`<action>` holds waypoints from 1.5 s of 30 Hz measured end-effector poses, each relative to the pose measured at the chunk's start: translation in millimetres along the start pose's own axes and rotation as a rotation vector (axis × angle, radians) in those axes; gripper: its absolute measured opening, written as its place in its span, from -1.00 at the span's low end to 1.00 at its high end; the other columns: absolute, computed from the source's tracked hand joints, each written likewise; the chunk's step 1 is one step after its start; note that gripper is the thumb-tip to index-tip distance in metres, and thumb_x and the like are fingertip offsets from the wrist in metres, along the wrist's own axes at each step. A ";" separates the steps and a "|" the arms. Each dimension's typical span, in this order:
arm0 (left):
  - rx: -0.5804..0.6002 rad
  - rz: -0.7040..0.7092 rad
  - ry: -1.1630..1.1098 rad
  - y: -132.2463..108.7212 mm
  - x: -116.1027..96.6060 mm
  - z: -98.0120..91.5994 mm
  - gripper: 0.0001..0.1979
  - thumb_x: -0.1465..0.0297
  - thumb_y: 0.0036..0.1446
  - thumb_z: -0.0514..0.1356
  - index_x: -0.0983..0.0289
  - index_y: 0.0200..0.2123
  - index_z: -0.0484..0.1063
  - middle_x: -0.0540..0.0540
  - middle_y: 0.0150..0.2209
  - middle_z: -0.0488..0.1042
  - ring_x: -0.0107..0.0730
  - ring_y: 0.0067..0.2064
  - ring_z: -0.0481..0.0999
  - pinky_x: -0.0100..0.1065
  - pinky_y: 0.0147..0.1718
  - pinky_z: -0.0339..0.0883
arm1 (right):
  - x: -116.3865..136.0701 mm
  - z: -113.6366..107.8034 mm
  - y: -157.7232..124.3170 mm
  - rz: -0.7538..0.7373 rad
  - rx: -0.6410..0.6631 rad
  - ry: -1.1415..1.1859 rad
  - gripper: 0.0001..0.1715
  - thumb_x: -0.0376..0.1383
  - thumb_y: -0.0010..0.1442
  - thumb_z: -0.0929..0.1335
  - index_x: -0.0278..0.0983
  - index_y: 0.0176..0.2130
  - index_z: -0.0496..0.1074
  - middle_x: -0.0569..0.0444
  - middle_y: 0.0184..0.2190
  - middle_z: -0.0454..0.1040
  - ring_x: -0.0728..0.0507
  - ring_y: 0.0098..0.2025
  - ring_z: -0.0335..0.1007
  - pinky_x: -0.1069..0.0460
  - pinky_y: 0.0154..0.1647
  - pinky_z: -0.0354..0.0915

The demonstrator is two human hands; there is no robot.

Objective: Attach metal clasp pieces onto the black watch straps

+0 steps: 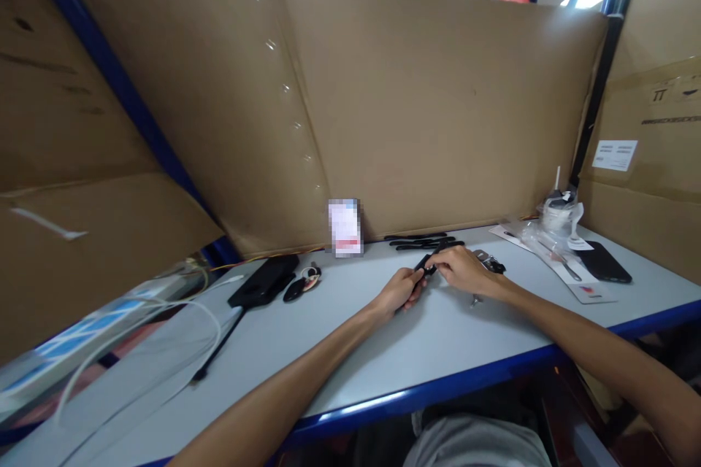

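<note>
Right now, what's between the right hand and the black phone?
In the head view, some small metal parts lie beside the right hand; then a packet lies nearer the black phone.

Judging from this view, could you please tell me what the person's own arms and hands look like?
The left hand and right hand are ungloved. The forearms are slim and uncovered, with no sleeves, cables or markings to be seen on them. Grey clothing shows at the bottom edge; its kind is unclear.
</note>
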State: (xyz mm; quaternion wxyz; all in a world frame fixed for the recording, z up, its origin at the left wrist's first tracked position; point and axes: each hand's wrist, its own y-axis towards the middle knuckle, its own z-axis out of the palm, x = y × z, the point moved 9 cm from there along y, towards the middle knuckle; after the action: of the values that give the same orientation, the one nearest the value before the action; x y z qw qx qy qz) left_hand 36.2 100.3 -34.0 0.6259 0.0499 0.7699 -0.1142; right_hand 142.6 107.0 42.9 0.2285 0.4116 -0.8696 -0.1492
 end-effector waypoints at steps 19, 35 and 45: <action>0.037 0.003 0.028 -0.8 -0.3 1.3 -0.56 0.00 0.19 0.11 0.26 -0.47 0.27 -0.17 -0.76 0.12 -0.60 -0.76 0.03 -0.45 -0.72 -0.20 | 1.2 4.4 -0.4 0.091 0.023 0.000 -0.77 -0.37 0.22 0.33 -0.22 -0.17 0.57 0.06 -0.35 0.59 -0.07 -0.32 0.45 0.10 -0.34 0.12; 0.057 -0.024 0.026 0.3 0.5 1.1 -0.57 0.00 0.19 0.11 0.25 -0.46 0.26 -0.19 -0.76 0.11 -0.60 -0.75 0.02 -0.45 -0.70 -0.21 | -18.2 5.1 1.5 0.225 -0.009 0.092 -0.74 -0.35 0.13 0.41 -0.29 -0.13 0.53 0.10 -0.41 0.54 -0.06 -0.36 0.40 0.10 -0.35 0.16; 0.051 -0.018 0.042 3.2 1.8 0.8 -0.62 0.10 0.26 0.05 0.26 -0.46 0.27 -0.18 -0.76 0.11 -0.58 -0.76 0.03 -0.44 -0.72 -0.19 | -14.9 1.4 2.8 0.279 -0.025 0.005 -0.73 -0.18 0.28 0.32 -0.26 -0.21 0.58 0.05 -0.42 0.56 -0.08 -0.39 0.41 0.07 -0.38 0.14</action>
State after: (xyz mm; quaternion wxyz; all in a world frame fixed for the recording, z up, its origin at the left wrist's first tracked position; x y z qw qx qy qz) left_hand 37.3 103.2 -36.3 0.6070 0.0613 0.7802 -0.1381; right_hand 148.3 120.5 38.8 0.2543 0.2843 -0.9158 -0.1259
